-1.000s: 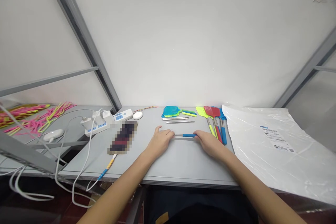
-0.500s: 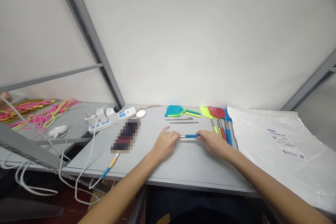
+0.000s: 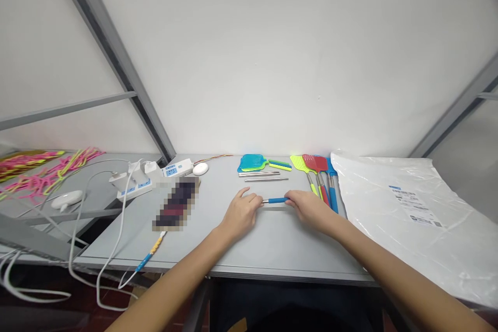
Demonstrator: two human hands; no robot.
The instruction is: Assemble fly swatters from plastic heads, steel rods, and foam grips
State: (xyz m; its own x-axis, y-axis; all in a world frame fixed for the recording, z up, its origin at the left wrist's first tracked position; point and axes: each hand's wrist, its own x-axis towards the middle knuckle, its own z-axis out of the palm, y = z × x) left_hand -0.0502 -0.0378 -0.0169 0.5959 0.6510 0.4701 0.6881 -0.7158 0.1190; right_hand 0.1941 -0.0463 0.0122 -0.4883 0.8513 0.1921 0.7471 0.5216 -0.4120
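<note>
Between my two hands a blue handle with a metal rod [image 3: 277,200] is held level, just above the grey table. My left hand [image 3: 241,211] pinches the metal end, its index finger raised. The blue end is gripped by my right hand [image 3: 309,208]. Behind them lie thin metal rods [image 3: 266,180], and further back a small stack of blue and green fly swatter heads and handles [image 3: 252,162]. Right of my right hand several assembled fly swatters [image 3: 317,163] in yellow, red and blue lie with grips toward me.
A large white plastic package [image 3: 412,218] covers the table's right side. To the left are a blurred-out phone-like object [image 3: 177,205] on a cable, power strips [image 3: 134,187] with plugs, a white round device [image 3: 201,168] and pink-yellow cords [image 3: 58,171]. A metal frame post [image 3: 116,57] rises behind.
The camera view has shifted slightly, so the table's things sit further left in the picture. Both hands keep their hold on the blue-handled rod.
</note>
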